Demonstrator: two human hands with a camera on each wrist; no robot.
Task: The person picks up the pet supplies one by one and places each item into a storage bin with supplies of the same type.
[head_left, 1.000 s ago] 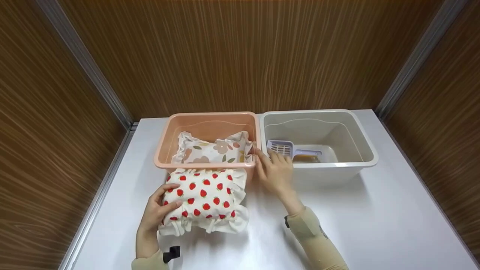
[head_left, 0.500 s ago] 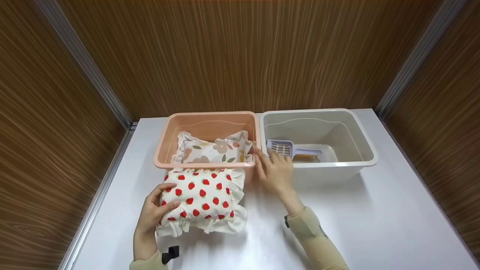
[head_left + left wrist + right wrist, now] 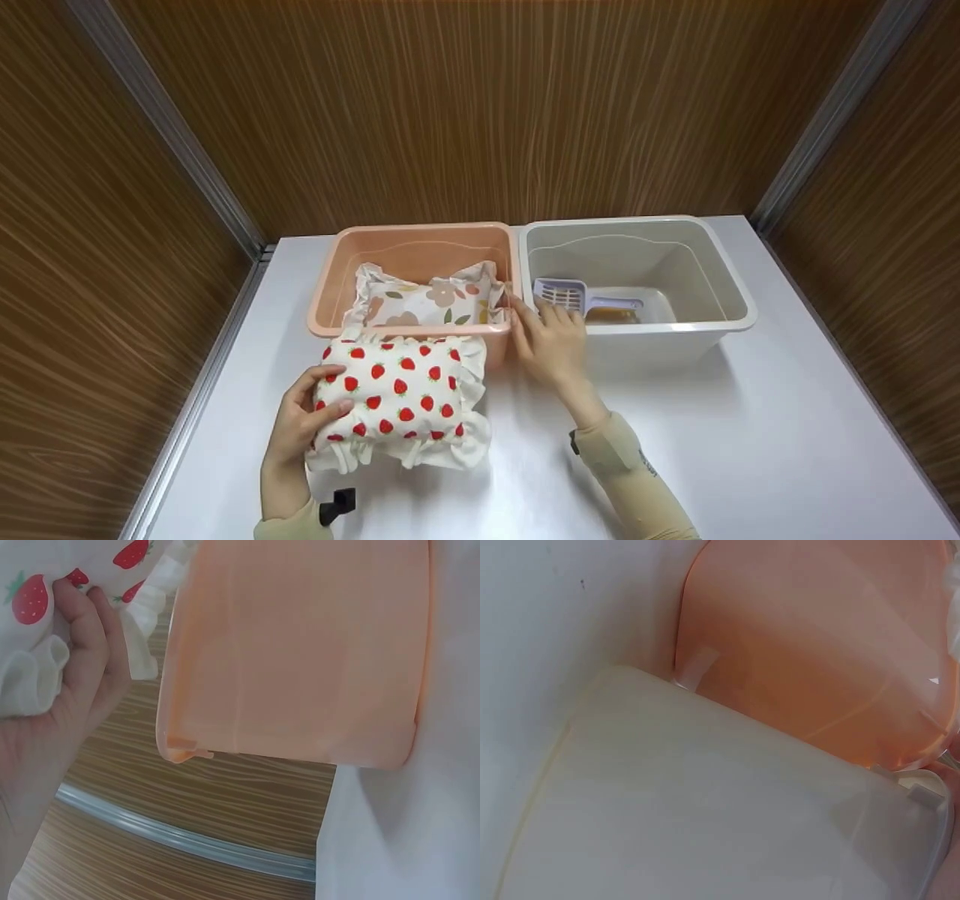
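Observation:
My left hand (image 3: pixel 296 420) grips the left edge of a small ruffled pillow (image 3: pixel 401 401) with red strawberries on white, its thumb on top. The pillow hangs over the white tabletop, just in front of the pink bin (image 3: pixel 495 349). The left wrist view shows the curled fingers (image 3: pixel 90 645) at the pillow's frill. My right hand (image 3: pixel 553 349) rests at the meeting rims of the pink bin and the grey-white bin (image 3: pixel 652 341), with several fingers reaching over the front rim. Only a sliver of that hand shows in the right wrist view.
A floral ruffled pillow (image 3: pixel 427 304) lies inside the pink bin. Inside the grey-white bin is a lilac slotted litter scoop (image 3: pixel 615 304), with something brownish below it. Both bins stand side by side at the back of the white table (image 3: pixel 780 435), before wood-grain walls (image 3: pixel 480 112).
The left hand has drawn the strawberry pillow slightly left and a little toward me. The right hand and both bins have stayed in place.

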